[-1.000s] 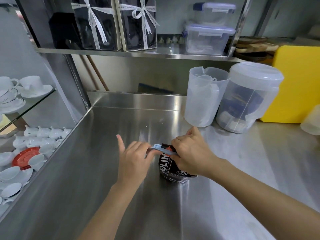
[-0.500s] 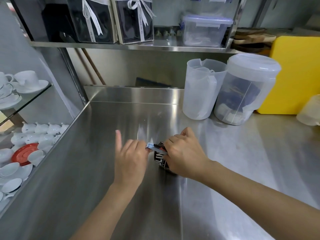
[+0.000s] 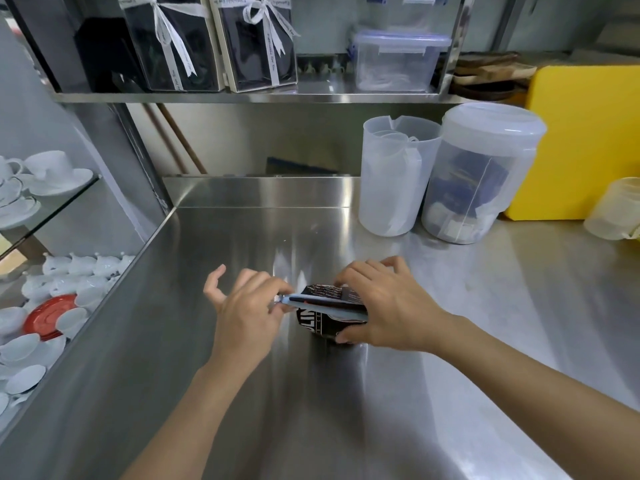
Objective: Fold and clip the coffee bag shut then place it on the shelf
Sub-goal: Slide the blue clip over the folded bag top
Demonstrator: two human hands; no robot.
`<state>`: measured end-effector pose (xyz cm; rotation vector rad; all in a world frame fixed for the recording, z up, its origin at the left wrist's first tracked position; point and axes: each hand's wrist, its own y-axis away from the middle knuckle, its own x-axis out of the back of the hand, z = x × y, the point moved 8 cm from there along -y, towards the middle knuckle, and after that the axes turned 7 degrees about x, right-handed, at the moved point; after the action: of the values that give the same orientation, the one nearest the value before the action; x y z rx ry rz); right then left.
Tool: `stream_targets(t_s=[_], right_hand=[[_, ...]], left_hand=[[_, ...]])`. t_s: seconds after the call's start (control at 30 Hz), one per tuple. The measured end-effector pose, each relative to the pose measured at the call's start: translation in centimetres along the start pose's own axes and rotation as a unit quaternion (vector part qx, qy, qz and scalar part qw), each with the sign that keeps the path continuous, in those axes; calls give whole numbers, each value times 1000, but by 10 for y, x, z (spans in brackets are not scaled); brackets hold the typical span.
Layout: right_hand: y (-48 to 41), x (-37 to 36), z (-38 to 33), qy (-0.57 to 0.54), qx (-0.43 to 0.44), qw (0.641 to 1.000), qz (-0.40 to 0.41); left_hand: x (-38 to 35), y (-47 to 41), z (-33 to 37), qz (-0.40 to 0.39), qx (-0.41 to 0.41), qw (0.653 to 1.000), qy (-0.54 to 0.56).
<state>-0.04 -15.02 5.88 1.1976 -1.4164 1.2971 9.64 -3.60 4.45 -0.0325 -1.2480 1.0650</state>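
Now the right hand (image 3: 388, 306) has shifted to grip the coffee bag (image 3: 322, 320), left hand (image 3: 249, 306) still pinching the clip (image 3: 325, 304).

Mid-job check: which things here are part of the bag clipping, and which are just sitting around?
In the job: coffee bag, blue clip, left hand, right hand, shelf.
Just around: clear pitcher, lidded jar, yellow board, gift boxes, cups.
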Motion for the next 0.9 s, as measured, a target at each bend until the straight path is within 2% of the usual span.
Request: stream_targets(t_s=[0.1, 0.17, 0.23, 0.3, 0.4, 0.5, 0.57, 0.63, 0.77, 0.9], right_hand=[[9, 2, 21, -84, -41, 994, 57], [10, -1, 32, -126, -58, 987, 80], [9, -3, 38, -127, -55, 986, 91], [9, -5, 41, -118, -45, 987, 103], [9, -5, 43, -90, -23, 986, 138], [9, -3, 43, -93, -29, 980, 176], [10, -2, 48, -125, -38, 973, 189], [14, -2, 62, -207, -65, 956, 195], [25, -14, 93, -383, -162, 891, 183], [23, -22, 104, -452, -205, 840, 220]], left_hand=[[-3, -6, 1, -20, 23, 999, 17], [-10, -12, 2, -72, 34, 996, 40], [-16, -15, 8, -142, 20, 987, 77], [-18, -15, 13, -167, 1, 978, 121], [-13, -20, 11, -87, -1, 986, 142], [-11, -20, 16, -19, -34, 995, 97], [-12, -19, 19, -1, -41, 996, 85], [-13, -20, 17, 11, -35, 995, 92], [-19, -28, -1, -11, 69, 981, 180], [-36, -28, -12, -39, 193, 941, 276]])
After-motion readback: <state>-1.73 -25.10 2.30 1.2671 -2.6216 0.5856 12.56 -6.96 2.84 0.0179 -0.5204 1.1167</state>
